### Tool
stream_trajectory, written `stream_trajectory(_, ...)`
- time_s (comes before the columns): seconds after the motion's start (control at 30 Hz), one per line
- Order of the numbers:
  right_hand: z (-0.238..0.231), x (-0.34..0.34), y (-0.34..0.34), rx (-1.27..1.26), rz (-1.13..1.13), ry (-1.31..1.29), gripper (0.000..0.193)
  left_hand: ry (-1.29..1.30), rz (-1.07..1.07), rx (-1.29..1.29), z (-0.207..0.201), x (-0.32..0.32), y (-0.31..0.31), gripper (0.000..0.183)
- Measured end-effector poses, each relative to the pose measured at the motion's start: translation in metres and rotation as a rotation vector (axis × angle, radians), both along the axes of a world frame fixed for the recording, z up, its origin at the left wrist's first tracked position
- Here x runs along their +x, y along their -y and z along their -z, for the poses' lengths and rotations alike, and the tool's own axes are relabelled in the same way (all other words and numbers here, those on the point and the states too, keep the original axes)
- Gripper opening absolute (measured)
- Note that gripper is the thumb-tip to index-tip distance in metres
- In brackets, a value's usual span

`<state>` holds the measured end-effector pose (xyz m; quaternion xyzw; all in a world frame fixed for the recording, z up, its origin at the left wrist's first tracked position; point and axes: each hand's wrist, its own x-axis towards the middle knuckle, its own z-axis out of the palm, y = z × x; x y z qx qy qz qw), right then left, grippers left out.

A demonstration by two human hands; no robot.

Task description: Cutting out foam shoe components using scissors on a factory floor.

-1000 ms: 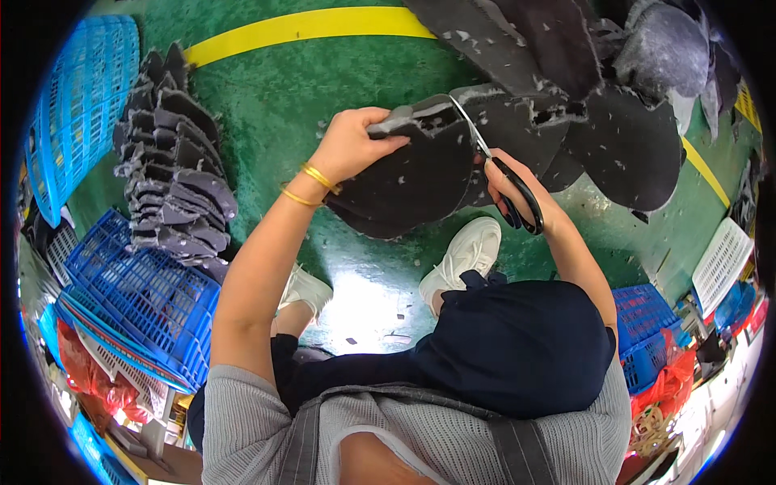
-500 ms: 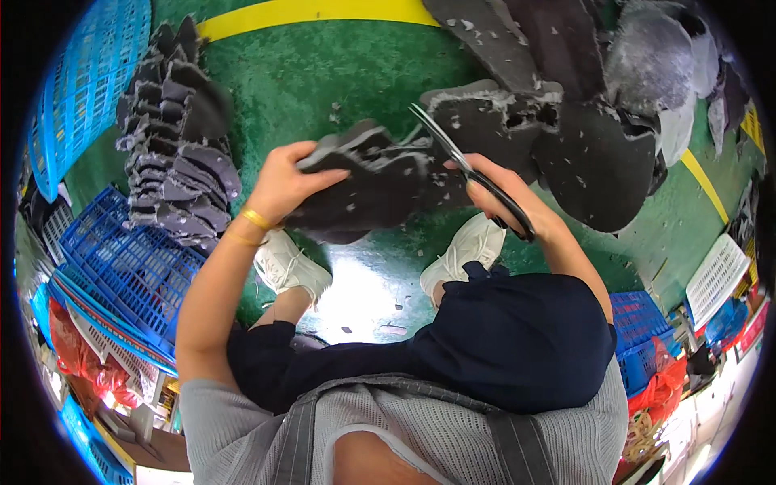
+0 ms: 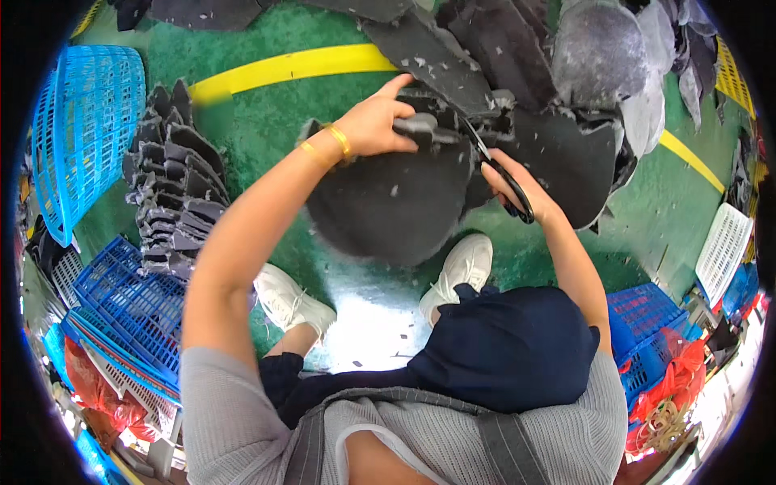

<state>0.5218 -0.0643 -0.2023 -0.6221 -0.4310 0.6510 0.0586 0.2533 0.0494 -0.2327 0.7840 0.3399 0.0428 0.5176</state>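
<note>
The person wears a light grey knit top (image 3: 242, 453) with a visible open texture. Its short sleeves (image 3: 233, 384) are plain grey, and a pale smooth trim (image 3: 404, 443) edges the scooped neckline. Over it run broad charcoal straps (image 3: 513, 449) marked with thin light lines, joined by a band (image 3: 380, 394) of the same dark cloth across the front. Lower down there is loose navy clothing (image 3: 509, 347), perhaps shorts, though from here the folds hide its cut. Just above the left hand (image 3: 373, 125) sit two slim gold-coloured bracelets (image 3: 339, 141). Both shoes (image 3: 465, 263) are white, low-cut and laced in white.
</note>
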Motion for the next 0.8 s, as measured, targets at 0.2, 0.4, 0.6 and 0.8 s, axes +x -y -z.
stream_trajectory(0.2, -0.020, 0.009, 0.017, -0.071, -0.067, -0.191, 0.048, 0.034, -0.205, -0.236, 0.002, -0.020, 0.034, 0.037)
stream_trajectory(0.4, -0.024, -0.045, 0.024, -0.212, -0.158, -0.572, 0.060, -0.054, -0.370, -0.340, -0.060, -0.094, 0.091, 0.032)
stream_trajectory(0.6, -0.030, -0.086, 0.014, -0.102, -0.376, -0.460, 0.053, -0.155, -0.560, -0.304, -0.079, -0.126, 0.127, 0.029)
stream_trajectory(0.8, -0.045, -0.095, 0.012, -0.131, -0.377, -0.442, 0.050, -0.174, -0.570, -0.228, -0.092, -0.128, 0.146, 0.028)
